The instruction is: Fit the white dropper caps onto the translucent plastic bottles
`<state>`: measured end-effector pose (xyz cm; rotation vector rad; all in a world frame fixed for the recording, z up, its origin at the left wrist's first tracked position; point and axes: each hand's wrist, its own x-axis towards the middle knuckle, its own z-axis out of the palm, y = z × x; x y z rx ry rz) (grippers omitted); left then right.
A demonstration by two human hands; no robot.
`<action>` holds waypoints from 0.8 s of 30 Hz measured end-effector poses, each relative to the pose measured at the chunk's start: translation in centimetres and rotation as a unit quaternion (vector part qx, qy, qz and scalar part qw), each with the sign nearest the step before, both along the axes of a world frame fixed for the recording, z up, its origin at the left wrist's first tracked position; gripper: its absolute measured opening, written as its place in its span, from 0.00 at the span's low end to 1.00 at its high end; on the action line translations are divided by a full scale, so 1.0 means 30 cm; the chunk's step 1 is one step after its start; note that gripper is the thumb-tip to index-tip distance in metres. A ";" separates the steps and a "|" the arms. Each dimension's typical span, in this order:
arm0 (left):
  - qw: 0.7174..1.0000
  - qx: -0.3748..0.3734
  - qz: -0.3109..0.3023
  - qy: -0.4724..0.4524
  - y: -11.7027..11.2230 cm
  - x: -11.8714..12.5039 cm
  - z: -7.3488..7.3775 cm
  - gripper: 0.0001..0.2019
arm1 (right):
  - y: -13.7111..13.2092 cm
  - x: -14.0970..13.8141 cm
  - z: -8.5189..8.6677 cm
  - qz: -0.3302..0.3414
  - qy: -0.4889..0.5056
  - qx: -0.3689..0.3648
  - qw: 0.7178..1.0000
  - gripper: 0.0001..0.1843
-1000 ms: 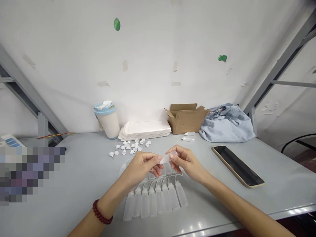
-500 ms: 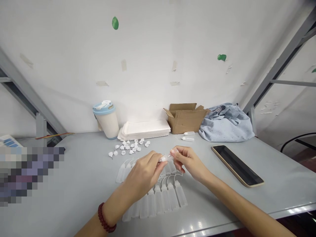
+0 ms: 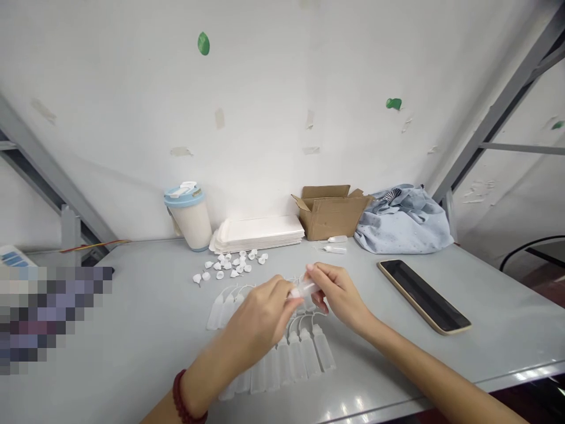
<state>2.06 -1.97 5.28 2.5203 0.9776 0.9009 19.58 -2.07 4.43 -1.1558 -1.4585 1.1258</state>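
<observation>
In front of me, above the table, a small translucent squeeze bottle (image 3: 308,288) is held slantwise between my hands. My right hand (image 3: 336,294) grips its body with thumb and fingers. The fingers of my left hand (image 3: 261,312) close on a white cap (image 3: 293,292) at the bottle's other end; how far the cap sits on it is hard to see. Under my hands lie two rows of similar squeeze bottles (image 3: 311,353) with thin bent tubes, partly hidden by my left hand. Beyond it, several loose white caps (image 3: 227,265) are scattered, some with fine needle tips.
At the back stand a blue-lidded cup (image 3: 190,221), a stack of white trays (image 3: 260,232), an open cardboard box (image 3: 333,218) and a pale blue cloth bag (image 3: 404,224). Two small bottles (image 3: 336,249) lie before the box. A phone (image 3: 424,297) rests at right.
My left hand has shifted slightly and looks turned at the wrist. The bottle between my hands now shows more of its clear body. My right hand stays nearly in place.
</observation>
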 end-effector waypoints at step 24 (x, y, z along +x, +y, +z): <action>0.988 -0.147 0.013 -0.037 0.001 0.012 0.013 0.08 | 0.013 -0.001 0.002 -0.109 -0.124 0.098 0.981 0.24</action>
